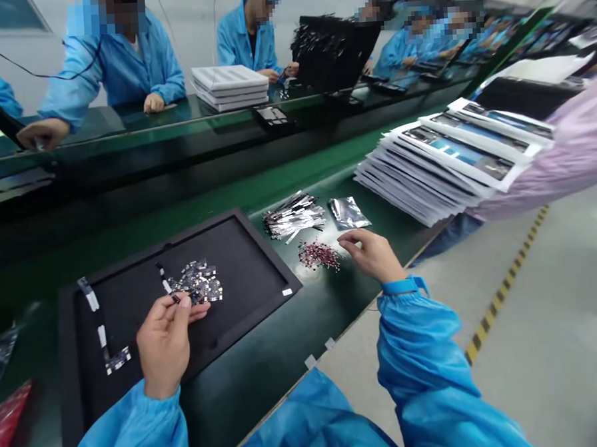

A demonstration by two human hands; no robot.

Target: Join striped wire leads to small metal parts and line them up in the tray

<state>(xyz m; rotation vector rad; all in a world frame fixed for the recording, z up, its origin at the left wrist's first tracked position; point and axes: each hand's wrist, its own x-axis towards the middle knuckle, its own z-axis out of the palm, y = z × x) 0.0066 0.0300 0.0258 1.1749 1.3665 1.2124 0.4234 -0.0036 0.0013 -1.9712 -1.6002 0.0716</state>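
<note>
Glossy blue smock sleeves (425,350) fill the near edge. The left hand (164,340) hovers over the near half of the black tray (245,253), a shallow rectangular tray with a matte, foam-like floor. Its thumb and forefinger are pinched together on a small metal piece (175,298). Just beyond the fingertips, inside the tray, lies a heap of shiny grey parts (200,283). Right of the tray, on the smooth green belt (237,380), the right hand (375,253) rests with bent fingers beside a pile of tiny red parts (320,254); whether thumb and forefinger meet cannot be told. Beyond that pile lie silver strips (293,216) and a crinkled foil bag (348,212).
</note>
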